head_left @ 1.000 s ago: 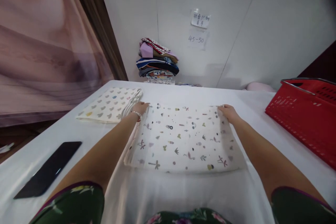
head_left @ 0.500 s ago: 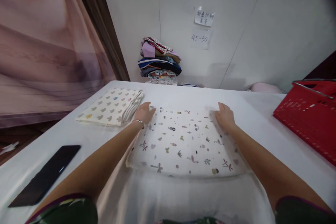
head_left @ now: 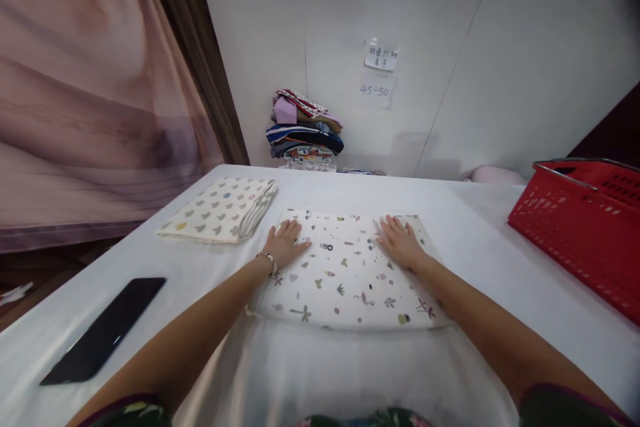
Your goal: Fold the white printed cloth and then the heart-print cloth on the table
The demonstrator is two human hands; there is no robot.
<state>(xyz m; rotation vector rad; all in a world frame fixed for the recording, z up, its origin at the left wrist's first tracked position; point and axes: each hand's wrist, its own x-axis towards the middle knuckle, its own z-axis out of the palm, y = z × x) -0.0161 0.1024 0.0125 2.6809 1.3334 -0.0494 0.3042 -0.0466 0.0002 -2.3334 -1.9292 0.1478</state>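
A white cloth point(head_left: 345, 280) printed with small plants and figures lies flat on the white-covered table, folded into a rough rectangle. My left hand point(head_left: 286, 244) rests on its left side with fingers spread, a bracelet at the wrist. On the upper right part of the cloth lies my right hand point(head_left: 401, 242), palm down and fingers apart. Left of my left hand sits a second cloth point(head_left: 217, 210), folded, cream with grey mouse-head shapes.
A black phone point(head_left: 103, 330) lies on the table point(head_left: 480, 267) at the left. At the right edge stands a red basket point(head_left: 580, 227) with metal handles. Beyond the far edge is a stack of folded fabrics point(head_left: 305, 130) against the wall. A pink curtain point(head_left: 90, 80) hangs at left.
Both hands have moved from the cloth's far side edges inward onto its surface, now lying flat. The view has shifted slightly up.
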